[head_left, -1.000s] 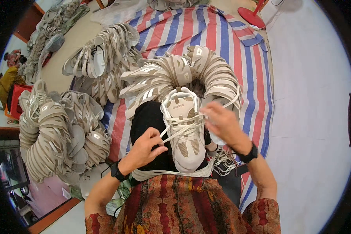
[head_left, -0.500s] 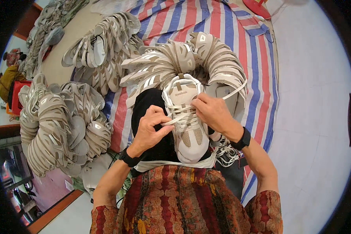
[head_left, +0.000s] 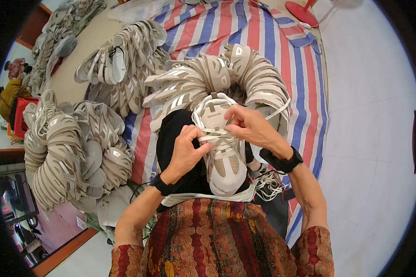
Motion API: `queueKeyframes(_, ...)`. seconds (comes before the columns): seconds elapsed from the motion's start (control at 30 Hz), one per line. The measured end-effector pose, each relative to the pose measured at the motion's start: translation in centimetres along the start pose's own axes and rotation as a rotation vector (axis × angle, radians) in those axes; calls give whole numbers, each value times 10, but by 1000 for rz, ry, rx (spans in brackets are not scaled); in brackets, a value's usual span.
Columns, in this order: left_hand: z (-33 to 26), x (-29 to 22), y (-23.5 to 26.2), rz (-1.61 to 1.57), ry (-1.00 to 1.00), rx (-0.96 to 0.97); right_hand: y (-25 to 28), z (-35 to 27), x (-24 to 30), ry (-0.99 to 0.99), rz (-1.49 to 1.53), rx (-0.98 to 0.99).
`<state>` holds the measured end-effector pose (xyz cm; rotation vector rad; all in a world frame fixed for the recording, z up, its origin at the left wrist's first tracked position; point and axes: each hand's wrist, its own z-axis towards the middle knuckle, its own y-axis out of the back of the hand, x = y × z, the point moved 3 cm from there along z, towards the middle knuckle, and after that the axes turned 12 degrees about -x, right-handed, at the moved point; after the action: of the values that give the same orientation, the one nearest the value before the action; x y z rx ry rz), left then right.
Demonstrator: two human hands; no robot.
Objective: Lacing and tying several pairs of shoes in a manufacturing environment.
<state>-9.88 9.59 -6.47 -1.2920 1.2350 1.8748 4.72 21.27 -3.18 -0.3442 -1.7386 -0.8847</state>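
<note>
A beige and white sneaker rests in front of me, toe toward my body and tongue pointing away. White lace runs across its eyelets. At the shoe's left edge my left hand is closed, thumb and fingers pinching the lace. Over the upper right eyelets, beside the tongue, my right hand is closed in a pinch on the lace; its fingertips partly cover that spot. Black cloth lies under and left of the shoe.
Strung rings of beige shoe uppers lie just beyond the sneaker. More bundles of uppers are piled at left. A bunch of white laces hangs at my right. Striped sheeting covers the floor; a red round base stands far right.
My right hand has shifted slightly left over the tongue and eyelets. My left hand has moved right, closer against the shoe's lacing. Both hands remain pinched.
</note>
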Motion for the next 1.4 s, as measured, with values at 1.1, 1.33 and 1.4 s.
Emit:
queueKeyframes(1.1, -5, 0, 18, 26, -140, -192, 6, 6, -8, 18, -92, 124)
queueKeyframes(1.33, 22, -12, 5, 360, -502, -95, 17, 8, -20, 70, -33, 34)
queueKeyframes(1.4, 24, -11, 4, 384, -527, -53, 17, 8, -6, 130, -85, 45)
